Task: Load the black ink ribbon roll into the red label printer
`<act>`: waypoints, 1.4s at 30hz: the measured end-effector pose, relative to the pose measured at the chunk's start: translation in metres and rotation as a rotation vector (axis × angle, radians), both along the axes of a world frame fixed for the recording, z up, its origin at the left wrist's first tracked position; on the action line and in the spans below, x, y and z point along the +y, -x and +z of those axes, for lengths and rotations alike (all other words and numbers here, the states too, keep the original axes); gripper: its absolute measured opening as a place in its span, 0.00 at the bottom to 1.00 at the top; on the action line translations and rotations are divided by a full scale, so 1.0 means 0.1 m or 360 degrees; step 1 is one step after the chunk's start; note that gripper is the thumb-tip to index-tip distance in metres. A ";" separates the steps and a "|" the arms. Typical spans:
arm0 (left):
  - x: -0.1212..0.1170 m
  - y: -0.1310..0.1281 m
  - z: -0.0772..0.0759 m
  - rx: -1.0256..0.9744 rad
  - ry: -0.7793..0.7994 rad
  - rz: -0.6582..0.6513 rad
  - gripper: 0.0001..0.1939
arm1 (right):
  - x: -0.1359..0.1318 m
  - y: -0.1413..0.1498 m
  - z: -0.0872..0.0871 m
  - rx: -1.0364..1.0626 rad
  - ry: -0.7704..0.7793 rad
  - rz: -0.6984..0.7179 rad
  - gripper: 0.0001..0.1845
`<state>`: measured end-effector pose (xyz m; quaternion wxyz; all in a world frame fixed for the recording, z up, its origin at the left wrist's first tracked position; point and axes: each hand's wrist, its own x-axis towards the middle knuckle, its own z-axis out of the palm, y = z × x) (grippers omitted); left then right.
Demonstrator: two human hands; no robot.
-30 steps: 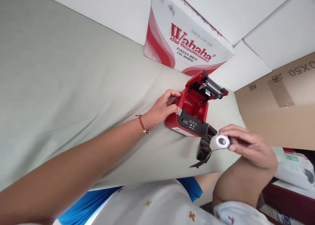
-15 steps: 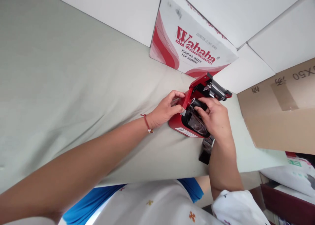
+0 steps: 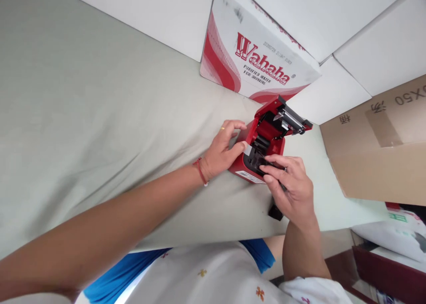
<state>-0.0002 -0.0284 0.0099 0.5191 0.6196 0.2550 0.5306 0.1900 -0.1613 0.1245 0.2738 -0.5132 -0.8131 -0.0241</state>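
A small red label printer (image 3: 271, 128) stands on the pale green table cloth (image 3: 100, 117) with its lid (image 3: 286, 116) tipped up and back. A dark roll (image 3: 260, 145) lies inside the open compartment. My left hand (image 3: 221, 151) grips the printer's left side, thumb and fingers closed around it. My right hand (image 3: 293, 188) rests over the printer's front edge, its fingers pressed together on the black strip that leads from the roll. A bit of black material (image 3: 275, 212) shows on the table under my right wrist.
A white and red Wahaha water carton (image 3: 256, 60) stands right behind the printer against the white wall. A brown cardboard box (image 3: 376, 153) sits to the right. Past the table's right end lies a white bag (image 3: 389, 233). The table edge runs just in front of my body.
My right hand carried the roll from the right into the printer's open compartment, then drew back to the front edge with the black strip. My left hand stayed on the printer.
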 end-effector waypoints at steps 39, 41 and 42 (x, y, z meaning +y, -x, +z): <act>-0.54 -0.08 0.15 0.0447 -0.1453 0.0444 0.18 | 0.52 -0.22 0.17 0.0037 -0.0219 -0.0433 0.27; -0.58 -0.09 0.14 0.0495 -0.1463 0.0525 0.19 | 0.41 -0.19 0.13 0.0044 -0.0147 -0.0370 0.24; -0.59 -0.09 0.13 0.0505 -0.1483 0.0559 0.19 | 0.37 -0.18 0.11 0.0046 -0.0118 -0.0332 0.23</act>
